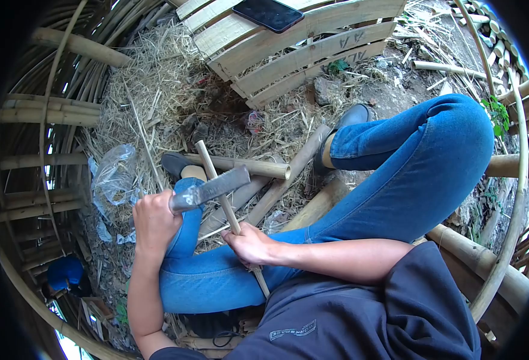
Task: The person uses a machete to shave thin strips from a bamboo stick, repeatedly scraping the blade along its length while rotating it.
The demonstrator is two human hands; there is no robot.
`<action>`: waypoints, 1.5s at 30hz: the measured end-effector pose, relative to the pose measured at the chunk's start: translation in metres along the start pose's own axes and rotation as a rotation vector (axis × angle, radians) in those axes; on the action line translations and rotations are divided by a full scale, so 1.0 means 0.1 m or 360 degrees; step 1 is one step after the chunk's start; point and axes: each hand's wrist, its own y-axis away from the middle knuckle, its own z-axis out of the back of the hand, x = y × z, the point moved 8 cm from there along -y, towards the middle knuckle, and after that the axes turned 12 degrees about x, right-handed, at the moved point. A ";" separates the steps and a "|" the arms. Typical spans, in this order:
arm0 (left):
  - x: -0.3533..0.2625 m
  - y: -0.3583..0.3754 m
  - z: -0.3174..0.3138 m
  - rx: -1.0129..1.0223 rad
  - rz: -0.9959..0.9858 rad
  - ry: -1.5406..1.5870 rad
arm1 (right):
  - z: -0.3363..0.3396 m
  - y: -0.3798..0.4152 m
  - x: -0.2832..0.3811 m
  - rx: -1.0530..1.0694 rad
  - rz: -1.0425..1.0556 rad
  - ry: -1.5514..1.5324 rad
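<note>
My left hand [153,221] is closed around the handle of a grey cleaver [219,186]. Its blade lies flat across a thin bamboo stick [211,171]. My right hand [249,243] grips that stick lower down, just above my left thigh. The stick runs diagonally from near my left foot, through my fist and down past my lap. Both legs, in blue jeans [408,174], are bent over the ground.
Thicker bamboo poles [246,165] lie under my legs on straw and shavings. A slatted bamboo panel [312,48] lies ahead with a black phone [269,12] on it. A clear plastic bag [115,174] lies to the left. Curved bamboo strips and poles ring the spot.
</note>
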 end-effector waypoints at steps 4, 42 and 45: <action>0.28 -0.10 0.19 -0.0096 0.0212 -0.0107 | -0.01 0.01 0.04 0.0016 0.0047 0.0039; 0.21 -0.28 0.19 -0.0115 -0.0050 -0.0201 | -0.07 -0.03 -0.06 0.0101 -0.0014 -0.0268; 0.34 -0.34 0.34 -0.0193 0.0111 -0.0192 | -0.11 0.03 0.00 0.0079 -0.0004 -0.0248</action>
